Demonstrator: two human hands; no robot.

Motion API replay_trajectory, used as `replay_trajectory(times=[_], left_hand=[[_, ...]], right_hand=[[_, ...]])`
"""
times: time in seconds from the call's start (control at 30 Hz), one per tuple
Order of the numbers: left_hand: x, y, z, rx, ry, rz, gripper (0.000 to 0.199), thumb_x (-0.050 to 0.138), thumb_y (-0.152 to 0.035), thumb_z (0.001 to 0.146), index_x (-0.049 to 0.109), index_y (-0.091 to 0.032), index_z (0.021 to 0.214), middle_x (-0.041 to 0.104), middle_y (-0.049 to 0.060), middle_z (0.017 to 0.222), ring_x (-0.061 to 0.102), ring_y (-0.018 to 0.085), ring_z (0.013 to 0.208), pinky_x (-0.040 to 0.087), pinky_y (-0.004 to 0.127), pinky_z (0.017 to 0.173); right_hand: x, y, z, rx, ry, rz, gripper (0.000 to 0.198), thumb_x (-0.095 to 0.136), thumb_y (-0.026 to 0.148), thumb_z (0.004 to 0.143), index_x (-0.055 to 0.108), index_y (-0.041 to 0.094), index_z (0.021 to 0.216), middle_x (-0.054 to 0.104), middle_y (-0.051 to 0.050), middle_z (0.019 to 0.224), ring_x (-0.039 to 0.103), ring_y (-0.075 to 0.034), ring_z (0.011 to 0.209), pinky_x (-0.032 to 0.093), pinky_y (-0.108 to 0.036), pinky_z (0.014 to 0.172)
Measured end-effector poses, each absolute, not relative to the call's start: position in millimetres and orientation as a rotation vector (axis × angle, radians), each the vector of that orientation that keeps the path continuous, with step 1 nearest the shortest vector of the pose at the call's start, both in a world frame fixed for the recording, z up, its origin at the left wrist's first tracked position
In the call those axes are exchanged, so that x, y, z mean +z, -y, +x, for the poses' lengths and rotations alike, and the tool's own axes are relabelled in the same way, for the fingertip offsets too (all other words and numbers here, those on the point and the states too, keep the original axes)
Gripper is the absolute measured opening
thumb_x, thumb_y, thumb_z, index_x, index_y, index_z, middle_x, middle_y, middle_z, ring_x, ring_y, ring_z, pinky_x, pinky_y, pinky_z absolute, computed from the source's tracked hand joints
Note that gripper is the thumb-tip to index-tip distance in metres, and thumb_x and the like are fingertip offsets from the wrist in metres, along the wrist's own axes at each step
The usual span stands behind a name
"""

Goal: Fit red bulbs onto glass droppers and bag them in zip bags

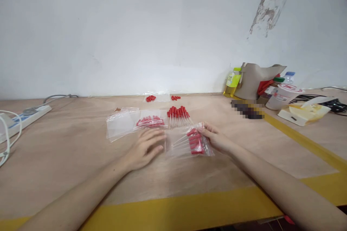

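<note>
My right hand (215, 138) pinches the right end of a clear zip bag (177, 142) with several droppers inside, their red rubber bulbs (195, 142) toward that hand and thin clear stems pointing left. Fingers spread, my left hand (146, 148) rests low over the table, left of this bag. Just beyond it lies another clear bag of red-bulbed droppers (151, 121), beside a few flat bags (120, 124) that look empty. Behind the held bag, a row of loose droppers (179, 113) lies with bulbs away from me.
Small red bulbs (150, 98) lie on clear plastic by the wall. A white power strip (29, 119) with cables is at left. On the right are a yellow-green bottle (232, 82), a beige bag (252, 79), a cup (282, 97), a yellow packet (303, 113) and black cables (337, 105).
</note>
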State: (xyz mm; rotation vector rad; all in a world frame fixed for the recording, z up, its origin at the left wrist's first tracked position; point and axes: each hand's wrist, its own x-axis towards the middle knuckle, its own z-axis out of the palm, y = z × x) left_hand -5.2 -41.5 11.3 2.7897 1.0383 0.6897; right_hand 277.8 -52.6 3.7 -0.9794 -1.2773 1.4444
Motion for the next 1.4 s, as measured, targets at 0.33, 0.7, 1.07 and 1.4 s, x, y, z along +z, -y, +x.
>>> replay_trajectory(times=[0.33, 0.7, 1.07, 1.4], left_hand=[[14.8, -35.8, -105.8, 0.34, -2.485, 2.084, 0.059, 0.023, -0.044, 0.085, 0.047, -0.001, 0.117, 0.047, 0.022, 0.121, 0.038, 0.032, 0.117, 0.031, 0.04, 0.095], [7.4, -35.8, -108.0, 0.085, -2.412, 2.138, 0.04, 0.026, -0.026, 0.086, 0.055, -0.004, 0.101, 0.053, 0.022, 0.111, 0.051, 0.032, 0.104, 0.039, 0.039, 0.084], [56.3, -6.4, -108.4, 0.447, -2.26, 2.366, 0.034, 0.032, -0.027, 0.089, 0.053, -0.011, 0.109, 0.059, 0.013, 0.109, 0.053, 0.03, 0.102, 0.04, 0.042, 0.084], [29.3, 35.5, -22.9, 0.419, -0.727, 2.803, 0.034, 0.03, -0.029, 0.092, 0.052, -0.025, 0.119, 0.045, 0.001, 0.13, 0.034, 0.019, 0.125, 0.02, 0.042, 0.106]], right_hand=[[18.7, -8.7, 321.1, 1.017, 0.847, -1.021, 0.014, 0.04, 0.021, 0.084, 0.053, 0.017, 0.086, 0.065, -0.008, 0.089, 0.062, -0.015, 0.082, 0.051, -0.031, 0.075], [-22.2, -25.3, 322.0, 0.515, 0.958, -1.638, 0.037, 0.063, 0.025, 0.059, 0.046, 0.015, 0.09, 0.052, -0.014, 0.098, 0.048, -0.027, 0.101, 0.04, -0.04, 0.085], [-16.8, -8.7, 306.6, -0.019, 1.408, -1.582, 0.016, 0.054, 0.03, 0.067, 0.056, 0.018, 0.077, 0.053, -0.007, 0.084, 0.051, -0.019, 0.079, 0.04, -0.033, 0.074], [-13.9, -57.4, 268.1, 0.292, 1.513, -1.507, 0.016, 0.052, 0.029, 0.069, 0.06, 0.017, 0.076, 0.059, -0.001, 0.063, 0.053, -0.012, 0.056, 0.042, -0.025, 0.057]])
